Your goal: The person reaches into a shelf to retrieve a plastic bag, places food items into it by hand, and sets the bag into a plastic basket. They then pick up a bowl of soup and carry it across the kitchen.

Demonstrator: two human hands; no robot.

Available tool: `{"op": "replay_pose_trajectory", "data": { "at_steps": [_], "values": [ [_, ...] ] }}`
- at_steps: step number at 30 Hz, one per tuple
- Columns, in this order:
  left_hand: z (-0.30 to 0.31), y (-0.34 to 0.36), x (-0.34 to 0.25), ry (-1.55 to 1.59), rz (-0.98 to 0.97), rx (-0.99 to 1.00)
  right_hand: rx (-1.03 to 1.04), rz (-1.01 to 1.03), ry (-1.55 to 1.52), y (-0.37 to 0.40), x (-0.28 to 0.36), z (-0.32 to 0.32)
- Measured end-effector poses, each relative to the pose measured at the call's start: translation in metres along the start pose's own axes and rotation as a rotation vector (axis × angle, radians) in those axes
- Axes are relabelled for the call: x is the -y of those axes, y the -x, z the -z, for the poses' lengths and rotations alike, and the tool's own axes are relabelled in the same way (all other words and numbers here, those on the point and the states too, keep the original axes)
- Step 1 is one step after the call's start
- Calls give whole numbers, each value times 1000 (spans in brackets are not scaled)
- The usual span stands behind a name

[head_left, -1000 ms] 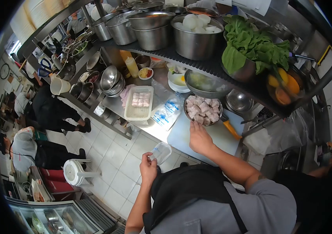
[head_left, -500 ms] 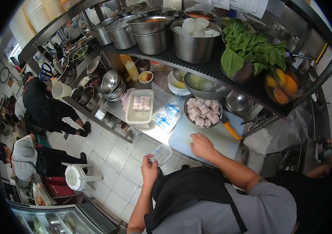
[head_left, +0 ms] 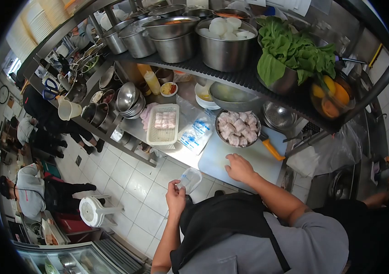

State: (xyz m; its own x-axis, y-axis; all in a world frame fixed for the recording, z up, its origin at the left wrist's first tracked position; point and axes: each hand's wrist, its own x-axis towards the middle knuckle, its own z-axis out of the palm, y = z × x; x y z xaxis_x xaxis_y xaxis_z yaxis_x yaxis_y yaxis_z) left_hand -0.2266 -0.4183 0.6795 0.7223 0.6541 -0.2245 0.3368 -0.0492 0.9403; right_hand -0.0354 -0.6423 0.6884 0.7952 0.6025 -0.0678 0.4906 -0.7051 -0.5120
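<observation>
My left hand (head_left: 175, 193) pinches the rim of a clear plastic container (head_left: 191, 180) with blue print, held over the floor off the counter's edge. Over the front of the white cutting board (head_left: 263, 158) is my right hand (head_left: 239, 167), its fingers spread a little and nothing in them. A metal bowl full of pale rolled meat pieces (head_left: 237, 129) stands at the back of the board. Right of it lies a knife with an orange handle (head_left: 273, 150). Left of the board are a printed plastic bag (head_left: 195, 135) and a cream basket (head_left: 162, 132) holding several meat rolls.
Above the counter runs a shelf (head_left: 194, 68) with metal pots, leafy greens (head_left: 290, 55) and a tub of yellow and orange items (head_left: 332, 96). Co-workers stand at the left; a white stool (head_left: 92, 211) is on the floor. Another person's arm shows at far right.
My hands have barely moved. At the left, one co-worker in black has shifted up and leftward, and a person in grey behind has come into fuller view. The head view has shifted slightly.
</observation>
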Motion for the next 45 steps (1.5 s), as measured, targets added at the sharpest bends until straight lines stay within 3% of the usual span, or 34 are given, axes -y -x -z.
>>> {"op": "replay_pose_trajectory", "data": {
  "at_steps": [45],
  "values": [
    [-5, -8, -3, -66, -11, 66, 137, -100, -122, 0, -15, -2]
  ]
}}
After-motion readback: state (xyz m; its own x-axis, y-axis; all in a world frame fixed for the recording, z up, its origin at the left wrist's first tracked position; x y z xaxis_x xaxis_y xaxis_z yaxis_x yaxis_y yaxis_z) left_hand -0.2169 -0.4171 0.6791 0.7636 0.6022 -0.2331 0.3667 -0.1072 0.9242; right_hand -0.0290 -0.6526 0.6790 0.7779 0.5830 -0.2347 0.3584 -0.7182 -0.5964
